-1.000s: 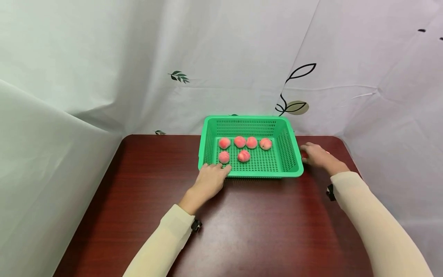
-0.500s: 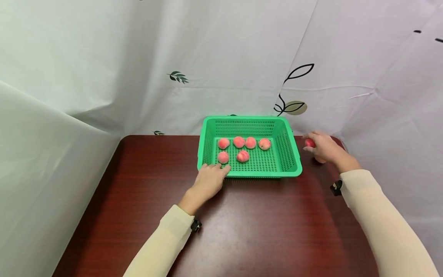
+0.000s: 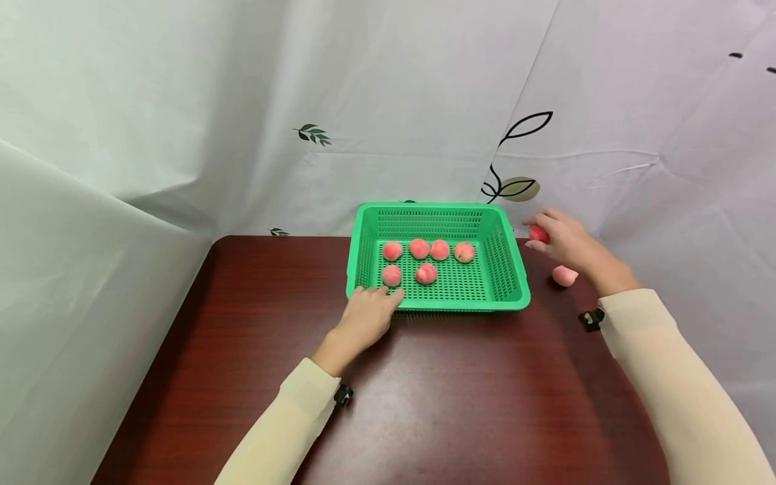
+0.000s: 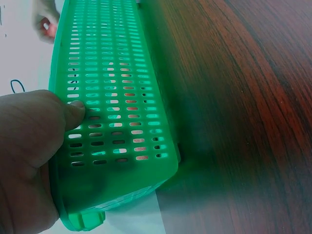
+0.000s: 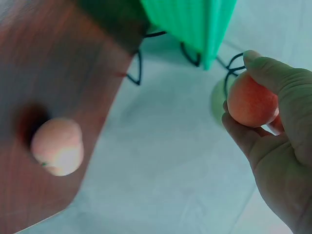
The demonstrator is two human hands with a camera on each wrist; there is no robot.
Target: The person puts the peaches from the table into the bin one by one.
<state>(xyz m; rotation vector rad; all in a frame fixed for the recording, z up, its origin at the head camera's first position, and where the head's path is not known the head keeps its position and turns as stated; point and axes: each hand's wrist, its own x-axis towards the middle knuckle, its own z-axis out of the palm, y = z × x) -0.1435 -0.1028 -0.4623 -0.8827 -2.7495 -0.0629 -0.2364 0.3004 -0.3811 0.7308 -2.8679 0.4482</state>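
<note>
My right hand point(image 3: 564, 241) holds a reddish peach point(image 5: 252, 101) between thumb and fingers, raised beside the basket's right end. Below that hand, another peach point(image 3: 564, 275) lies on the table. My left hand point(image 3: 368, 319) grips the near rim of the green plastic basket point(image 3: 448, 305), left of its middle. In the left wrist view the thumb point(image 4: 74, 114) presses the slotted outer wall, while the fingers go over the rim and are hidden. Several peaches sit on the basket floor, with one peach point(image 3: 391, 275) just beyond the left fingers and another peach point(image 3: 465, 252) farthest right.
The dark red-brown table point(image 3: 254, 377) has its back edge along a white cloth curtain point(image 3: 388, 101) with leaf prints. Cloth also hangs at the left and right sides. The basket stands near the back edge, its side walls sloping outward.
My right hand has lifted a peach from the table beside the basket and moved up with it, uncovering the peach left on the table. The left hand stays on the rim.
</note>
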